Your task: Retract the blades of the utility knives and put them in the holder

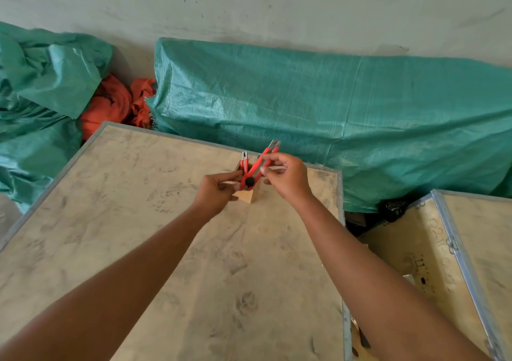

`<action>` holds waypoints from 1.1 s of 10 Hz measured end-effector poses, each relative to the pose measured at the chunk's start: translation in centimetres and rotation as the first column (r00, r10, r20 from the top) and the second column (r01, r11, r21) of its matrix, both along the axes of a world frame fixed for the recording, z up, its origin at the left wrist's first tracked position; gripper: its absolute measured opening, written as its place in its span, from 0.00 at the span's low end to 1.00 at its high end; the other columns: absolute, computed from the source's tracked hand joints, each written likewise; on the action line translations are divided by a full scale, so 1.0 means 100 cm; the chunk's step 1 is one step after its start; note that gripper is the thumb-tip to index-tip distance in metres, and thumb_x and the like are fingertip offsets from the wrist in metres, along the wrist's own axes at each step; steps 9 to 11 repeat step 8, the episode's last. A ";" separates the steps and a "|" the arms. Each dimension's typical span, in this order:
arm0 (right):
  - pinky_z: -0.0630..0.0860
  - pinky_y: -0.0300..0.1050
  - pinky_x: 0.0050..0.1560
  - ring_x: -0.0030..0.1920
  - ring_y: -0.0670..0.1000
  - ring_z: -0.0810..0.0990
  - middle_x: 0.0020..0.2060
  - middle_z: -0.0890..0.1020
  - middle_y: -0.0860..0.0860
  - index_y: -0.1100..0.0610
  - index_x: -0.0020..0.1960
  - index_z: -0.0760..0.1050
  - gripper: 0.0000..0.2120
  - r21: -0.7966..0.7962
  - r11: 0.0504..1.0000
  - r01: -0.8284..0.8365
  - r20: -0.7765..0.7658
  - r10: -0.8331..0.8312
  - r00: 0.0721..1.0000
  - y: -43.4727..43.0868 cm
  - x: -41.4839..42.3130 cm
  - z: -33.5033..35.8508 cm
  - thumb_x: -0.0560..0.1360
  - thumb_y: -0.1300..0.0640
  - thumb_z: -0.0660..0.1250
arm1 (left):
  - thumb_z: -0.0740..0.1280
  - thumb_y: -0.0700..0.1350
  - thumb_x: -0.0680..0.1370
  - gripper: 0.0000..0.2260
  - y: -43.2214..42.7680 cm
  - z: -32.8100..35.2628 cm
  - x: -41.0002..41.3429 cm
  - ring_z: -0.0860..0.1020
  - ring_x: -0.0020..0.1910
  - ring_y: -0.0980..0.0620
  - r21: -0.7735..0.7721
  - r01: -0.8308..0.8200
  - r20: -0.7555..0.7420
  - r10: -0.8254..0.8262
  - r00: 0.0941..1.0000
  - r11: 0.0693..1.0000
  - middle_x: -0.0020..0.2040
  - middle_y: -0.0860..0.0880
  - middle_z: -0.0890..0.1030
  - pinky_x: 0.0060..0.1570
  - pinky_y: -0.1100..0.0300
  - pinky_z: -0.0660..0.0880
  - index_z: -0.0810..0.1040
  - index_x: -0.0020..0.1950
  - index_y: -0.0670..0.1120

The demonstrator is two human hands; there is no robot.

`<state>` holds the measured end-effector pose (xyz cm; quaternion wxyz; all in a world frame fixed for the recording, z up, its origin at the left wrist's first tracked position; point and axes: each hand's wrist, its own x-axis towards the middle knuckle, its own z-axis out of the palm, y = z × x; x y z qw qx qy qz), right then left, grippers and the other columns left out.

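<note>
Big plywood crate top (166, 250), and near its far edge stands the small wooden holder (250, 194), one red knife (245, 161) already upright inside. Above it, a second red utility knife (261, 164), tilted. Left hand (219, 191) pinches its black-knobbed tail end, right hand (285, 178) pinches the mid-body. Light, rigid plastic, so grip the handle, away from the metal tip; blade state is probably retracted, hard to tell.

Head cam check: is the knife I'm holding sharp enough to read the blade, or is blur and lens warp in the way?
Head view: the held utility knife has a motion-blurred metal tip, so blade state is unreadable; light is soft and even, shadows faint, no glare; wide-angle warp bends the crate top edges and stretches both forearms.
</note>
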<state>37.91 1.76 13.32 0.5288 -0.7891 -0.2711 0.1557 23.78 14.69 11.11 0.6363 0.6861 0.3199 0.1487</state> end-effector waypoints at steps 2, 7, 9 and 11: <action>0.86 0.50 0.48 0.40 0.50 0.87 0.50 0.88 0.51 0.51 0.56 0.86 0.15 -0.067 0.990 0.126 0.084 -0.121 0.989 0.035 0.020 -0.028 0.73 0.66 0.76 | 0.75 0.44 0.73 0.22 0.032 -0.024 0.036 0.75 0.65 0.48 0.343 0.019 -0.228 0.063 0.972 0.939 0.68 0.48 0.78 0.61 0.59 0.71 0.78 0.67 0.51; 0.82 0.49 0.58 0.52 0.55 0.85 0.56 0.87 0.55 0.57 0.62 0.83 0.16 -0.281 0.960 0.006 0.185 0.048 0.982 0.037 0.005 -0.072 0.75 0.63 0.73 | 0.76 0.45 0.73 0.32 0.034 -0.055 0.052 0.75 0.67 0.42 0.244 0.135 -0.409 -0.024 0.912 0.960 0.71 0.45 0.75 0.63 0.51 0.74 0.69 0.74 0.44; 0.82 0.51 0.59 0.54 0.55 0.85 0.57 0.87 0.55 0.58 0.62 0.83 0.15 -0.242 0.970 0.030 0.162 0.011 0.987 0.034 0.004 -0.070 0.75 0.63 0.73 | 0.75 0.44 0.73 0.31 0.031 -0.051 0.050 0.75 0.67 0.42 0.237 0.113 -0.390 -0.012 0.921 0.965 0.71 0.45 0.74 0.66 0.49 0.73 0.69 0.74 0.43; 0.82 0.51 0.59 0.54 0.55 0.85 0.57 0.87 0.55 0.58 0.62 0.83 0.15 -0.242 0.970 0.030 0.162 0.011 0.987 0.034 0.004 -0.070 0.75 0.63 0.73 | 0.75 0.44 0.73 0.31 0.031 -0.051 0.050 0.75 0.67 0.42 0.237 0.113 -0.390 -0.012 0.921 0.965 0.71 0.45 0.74 0.66 0.49 0.73 0.69 0.74 0.43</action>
